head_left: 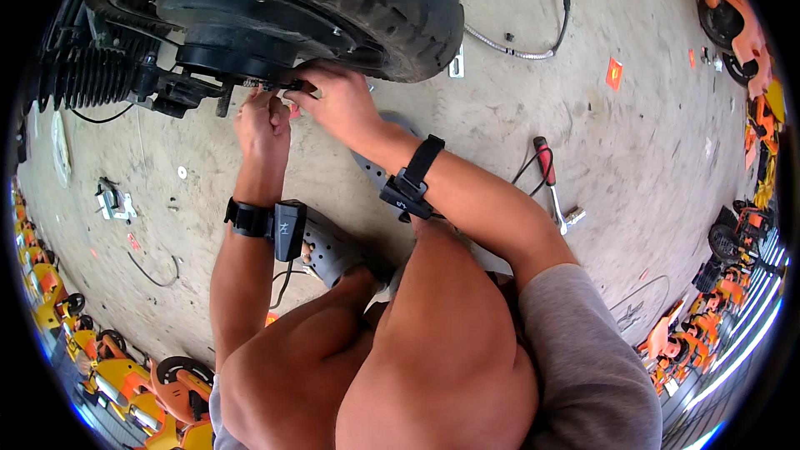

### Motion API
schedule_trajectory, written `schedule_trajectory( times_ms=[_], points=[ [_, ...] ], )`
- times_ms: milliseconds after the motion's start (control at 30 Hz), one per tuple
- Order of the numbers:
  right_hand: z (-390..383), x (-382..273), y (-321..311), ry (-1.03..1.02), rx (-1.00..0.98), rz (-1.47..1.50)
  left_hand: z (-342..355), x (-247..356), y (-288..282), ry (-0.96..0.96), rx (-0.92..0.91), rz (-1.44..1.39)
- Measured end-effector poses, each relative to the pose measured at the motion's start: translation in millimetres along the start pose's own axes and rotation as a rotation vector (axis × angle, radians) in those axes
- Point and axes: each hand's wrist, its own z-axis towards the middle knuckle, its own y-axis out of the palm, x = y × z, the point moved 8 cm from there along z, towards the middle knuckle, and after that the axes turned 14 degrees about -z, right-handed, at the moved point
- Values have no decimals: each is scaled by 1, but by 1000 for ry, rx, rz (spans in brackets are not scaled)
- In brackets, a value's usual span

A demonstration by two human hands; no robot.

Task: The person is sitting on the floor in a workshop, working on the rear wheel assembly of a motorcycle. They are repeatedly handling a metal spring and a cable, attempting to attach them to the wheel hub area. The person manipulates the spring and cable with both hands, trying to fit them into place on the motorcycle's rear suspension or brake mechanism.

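Observation:
A large black wheel (400, 17) with a knobbly tire and dark hub (225, 54) fills the top of the head view, beside a ribbed black rubber boot (83, 79). My left hand (263, 125) is raised to small fittings on the underside of the hub, its fingers curled; what they grip is hidden. My right hand (337, 100) reaches in from the right, thumb and fingers closed around a small black part at the hub, too small to name. Both wrists wear black strapped devices.
A red-handled socket wrench (544, 158), a braided hose (517, 52) and a metal bracket piece (115, 200) lie on the concrete floor (467, 125). Orange and yellow small vehicles (125, 379) line both sides. My grey shoe (329, 250) and bent knees are below my hands.

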Motion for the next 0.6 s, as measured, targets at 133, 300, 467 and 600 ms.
schedule_trajectory(
  times_ms=[133, 300, 467, 600],
  points=[
    [1, -2, 0, 2, -13, -56, 4, -1, -1, -50, 24, -4],
    [0, 4, 2, 71, -86, -34, 3, -7, 4, -127, 7, -37],
    [-2, 4, 2, 157, -89, -57, 5, -6, 2, -157, 49, -57],
    [0, 3, 4, 160, -152, -109, 4, -7, 3, -179, 35, -67]
  ],
)
